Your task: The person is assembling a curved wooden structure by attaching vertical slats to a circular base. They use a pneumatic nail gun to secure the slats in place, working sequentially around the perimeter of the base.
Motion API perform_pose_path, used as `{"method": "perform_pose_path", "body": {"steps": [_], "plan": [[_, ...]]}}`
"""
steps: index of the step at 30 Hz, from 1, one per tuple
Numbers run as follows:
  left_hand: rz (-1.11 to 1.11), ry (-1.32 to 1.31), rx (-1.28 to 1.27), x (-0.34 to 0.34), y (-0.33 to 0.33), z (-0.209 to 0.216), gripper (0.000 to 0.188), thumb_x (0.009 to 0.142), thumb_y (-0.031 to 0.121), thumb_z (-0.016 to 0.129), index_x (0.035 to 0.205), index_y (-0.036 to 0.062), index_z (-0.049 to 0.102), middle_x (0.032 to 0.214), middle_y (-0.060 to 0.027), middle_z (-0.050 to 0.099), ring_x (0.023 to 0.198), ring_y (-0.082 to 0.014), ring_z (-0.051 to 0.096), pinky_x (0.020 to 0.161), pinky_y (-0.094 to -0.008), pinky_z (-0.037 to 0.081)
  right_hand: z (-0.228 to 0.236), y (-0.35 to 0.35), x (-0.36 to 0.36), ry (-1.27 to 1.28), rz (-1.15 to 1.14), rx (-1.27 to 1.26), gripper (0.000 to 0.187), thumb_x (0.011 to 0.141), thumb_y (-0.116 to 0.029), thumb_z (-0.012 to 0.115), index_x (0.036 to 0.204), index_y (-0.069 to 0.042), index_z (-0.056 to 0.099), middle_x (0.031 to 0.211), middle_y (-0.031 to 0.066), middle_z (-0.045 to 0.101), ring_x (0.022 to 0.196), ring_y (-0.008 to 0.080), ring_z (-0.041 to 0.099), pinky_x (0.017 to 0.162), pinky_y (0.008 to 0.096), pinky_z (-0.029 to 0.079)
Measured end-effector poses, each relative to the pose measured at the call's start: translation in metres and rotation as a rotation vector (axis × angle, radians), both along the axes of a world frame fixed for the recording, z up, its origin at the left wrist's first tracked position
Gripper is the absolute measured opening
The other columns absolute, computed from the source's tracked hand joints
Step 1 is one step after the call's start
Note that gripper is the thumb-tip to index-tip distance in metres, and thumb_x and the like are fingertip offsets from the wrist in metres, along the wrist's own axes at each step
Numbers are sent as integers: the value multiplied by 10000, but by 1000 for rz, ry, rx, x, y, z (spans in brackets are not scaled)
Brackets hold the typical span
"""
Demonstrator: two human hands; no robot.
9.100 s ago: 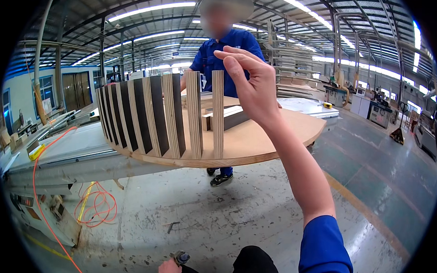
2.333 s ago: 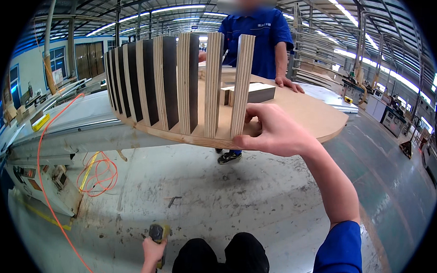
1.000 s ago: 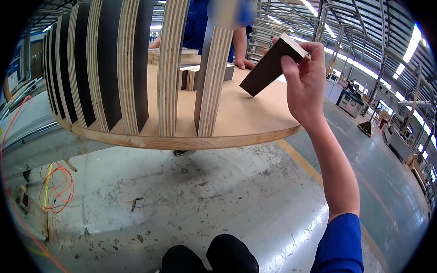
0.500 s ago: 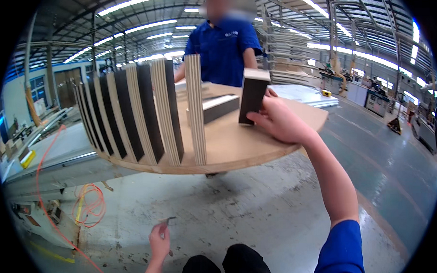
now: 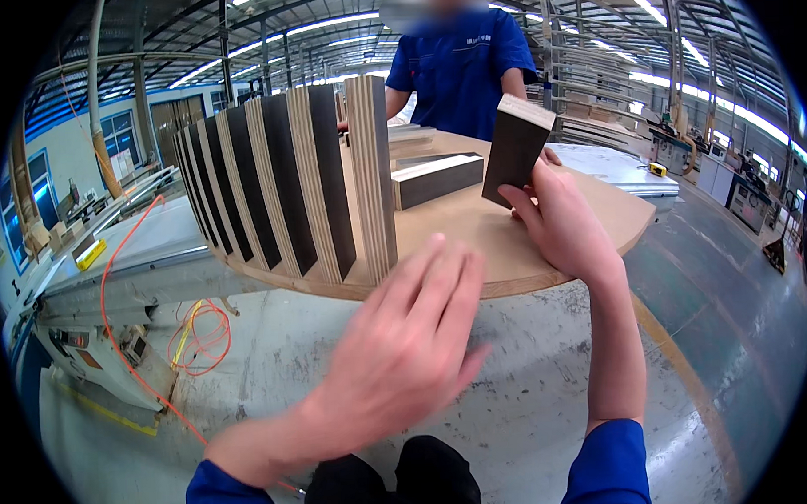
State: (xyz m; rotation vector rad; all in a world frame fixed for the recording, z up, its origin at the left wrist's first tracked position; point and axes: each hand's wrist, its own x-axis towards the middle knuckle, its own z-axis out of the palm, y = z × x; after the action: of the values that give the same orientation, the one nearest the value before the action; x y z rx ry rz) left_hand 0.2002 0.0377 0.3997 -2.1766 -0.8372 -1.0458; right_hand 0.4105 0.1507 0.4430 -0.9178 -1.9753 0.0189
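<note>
My right hand (image 5: 569,218) grips a plywood block (image 5: 517,155) with dark faces and a pale upper end. It tilts over the right part of a curved wooden board (image 5: 598,211). My left hand (image 5: 407,341), slightly blurred, reaches toward the board's near edge with its fingers stretched out; its palm is hidden. Just beyond those fingertips, a plywood strip (image 5: 371,173) stands upright with layered edges facing me. More dark-faced upright strips (image 5: 304,193) curve away to the left in a spaced row. Another dark-faced block (image 5: 438,181) lies flat behind.
Across the board stands a person in a blue shirt (image 5: 461,72). A machine bed (image 5: 130,297) lies at the left, with an orange hose (image 5: 105,302) trailing to the floor. Behind the person are stacked panels (image 5: 585,112). A yellow tape measure (image 5: 657,169) rests at the right.
My left hand has risen from low over the floor to the board's near edge. The block in my right hand has been lifted and tilted. The whole view has shifted.
</note>
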Motion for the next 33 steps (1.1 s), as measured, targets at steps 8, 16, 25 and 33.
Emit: {"method": "perform_pose_path", "body": {"steps": [8, 16, 25, 33], "plan": [[-533, 123, -227, 16, -52, -3, 480, 803, 285, 806, 1208, 55, 689, 1197, -135, 693, 1159, -289, 659, 1047, -480, 497, -1, 9, 0, 7, -46, 105, 265, 993, -160, 619, 1080, 85, 565, 894, 251, 687, 842, 397, 673, 768, 456, 514], [-330, -174, 263, -13, 6, 106, 585, 793, 162, 811, 1330, 52, 606, 1114, -152, 668, 996, -236, 669, 819, -349, 551, 19, -25, -15, 260, 265, -109, 274, 935, -185, 690, 926, 89, 680, 694, 100, 711, 589, 115, 675, 533, 268, 527], [205, 31, 354, -1, 27, 128, 537, 881, 459, 727, 1288, 117, 649, 1072, -148, 650, 931, -319, 688, 842, -422, 548, 13, -44, -53, 160, 197, 70, 323, 835, -182, 726, 731, 112, 642, 586, 146, 642, 511, 159, 603, 524, 322, 475], [151, 43, 158, -23, 38, 140, 437, 859, 368, 760, 1115, 16, 723, 963, -163, 708, 931, -296, 700, 887, -393, 548, 4, -46, -60, 93, 134, 161, 300, 827, -191, 748, 805, 96, 664, 609, 147, 653, 525, 182, 624, 544, 328, 486]]}}
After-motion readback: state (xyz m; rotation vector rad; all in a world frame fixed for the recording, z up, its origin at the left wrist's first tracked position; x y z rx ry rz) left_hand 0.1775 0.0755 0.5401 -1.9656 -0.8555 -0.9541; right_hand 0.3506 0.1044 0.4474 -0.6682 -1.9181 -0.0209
